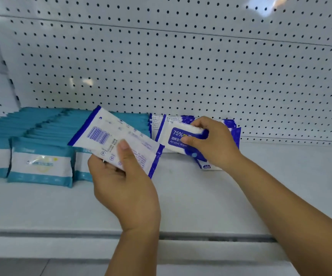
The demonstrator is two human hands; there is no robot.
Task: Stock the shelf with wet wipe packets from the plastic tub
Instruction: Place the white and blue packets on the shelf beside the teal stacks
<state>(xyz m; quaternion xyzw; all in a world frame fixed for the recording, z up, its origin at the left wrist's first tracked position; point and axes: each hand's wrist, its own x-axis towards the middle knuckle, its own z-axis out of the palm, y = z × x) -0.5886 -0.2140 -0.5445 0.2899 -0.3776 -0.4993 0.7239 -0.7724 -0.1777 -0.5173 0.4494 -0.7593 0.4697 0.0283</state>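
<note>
My left hand (124, 182) holds a white and dark-blue wet wipe packet (109, 134) above the white shelf (181, 200), its barcode side facing me, thumb pressed on its face. My right hand (214, 140) grips a second dark-blue alcohol wipe packet (178, 137) by its top, front side showing "75%". This packet stands at the front of a short row of the same blue-and-white packets (230, 124) against the pegboard back. The plastic tub is out of view.
Rows of teal-and-white wipe packets (40, 163) fill the shelf's left side, reaching back to the white pegboard wall (181, 66). Bare shelf surface lies in front and to the right. The shelf's front rail (61, 236) runs across below my wrists.
</note>
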